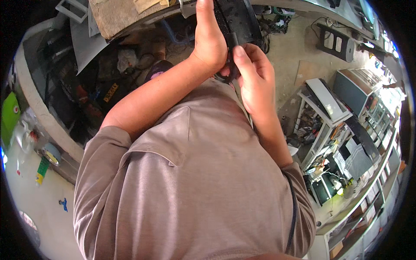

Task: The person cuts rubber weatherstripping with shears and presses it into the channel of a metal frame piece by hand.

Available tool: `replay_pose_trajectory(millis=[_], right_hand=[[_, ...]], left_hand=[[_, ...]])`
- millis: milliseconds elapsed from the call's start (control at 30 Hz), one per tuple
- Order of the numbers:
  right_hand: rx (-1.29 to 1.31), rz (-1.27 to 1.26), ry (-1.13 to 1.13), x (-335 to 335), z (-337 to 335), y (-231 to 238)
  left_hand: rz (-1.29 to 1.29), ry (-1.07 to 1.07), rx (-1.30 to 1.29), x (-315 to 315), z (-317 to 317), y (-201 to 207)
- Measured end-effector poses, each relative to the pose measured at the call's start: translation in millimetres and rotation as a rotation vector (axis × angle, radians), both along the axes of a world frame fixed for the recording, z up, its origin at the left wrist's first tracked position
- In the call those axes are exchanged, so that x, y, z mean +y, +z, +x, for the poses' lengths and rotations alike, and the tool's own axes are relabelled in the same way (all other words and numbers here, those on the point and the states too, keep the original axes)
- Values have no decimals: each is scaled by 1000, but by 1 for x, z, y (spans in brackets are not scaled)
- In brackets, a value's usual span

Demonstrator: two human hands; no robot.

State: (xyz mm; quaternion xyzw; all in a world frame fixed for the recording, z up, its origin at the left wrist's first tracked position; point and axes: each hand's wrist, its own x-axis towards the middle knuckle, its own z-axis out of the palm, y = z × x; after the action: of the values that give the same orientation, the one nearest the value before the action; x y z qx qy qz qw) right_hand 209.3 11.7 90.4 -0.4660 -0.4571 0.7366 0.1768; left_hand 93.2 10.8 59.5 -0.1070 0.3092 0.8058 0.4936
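A dark, glossy, flat-sided black object is held up in front of my shirt at the top of the view, cut off by the upper edge. My left hand lies along its left side, one digit stretched upward; the other fingers are hidden. On the right, my right hand is closed, thumb and bent fingers pinching a black cable that loops beneath the object's lower end. A short black sleeve-like piece shows just above my right thumb. What kind of object it is I cannot make out.
A wooden bench top juts in at upper left, with dark clutter under it. At right stands a white shelf rack loaded with panels and parts. A black frame piece lies on the floor at upper right.
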Motion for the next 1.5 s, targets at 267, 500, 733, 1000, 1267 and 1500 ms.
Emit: replay_pose_trajectory(millis=[267,500,733,1000,1267,1500], right_hand=[[200,-2,-175,3,3,-3],[22,102,121,4,13,-10],[-150,341,128,4,14,-6],[-11,475,229,2,6,-7],[-95,697,257,-1,10,-7],[-70,435,313,-8,-6,1]], left_hand=[[137,-56,47,4,-3,-11],[-43,-205,163,-1,-19,-11],[-54,-190,172,14,-20,-3],[-74,-245,257,-10,-29,-17],[-111,-365,36,-5,-40,23],[-97,-331,124,-24,-25,-7]])
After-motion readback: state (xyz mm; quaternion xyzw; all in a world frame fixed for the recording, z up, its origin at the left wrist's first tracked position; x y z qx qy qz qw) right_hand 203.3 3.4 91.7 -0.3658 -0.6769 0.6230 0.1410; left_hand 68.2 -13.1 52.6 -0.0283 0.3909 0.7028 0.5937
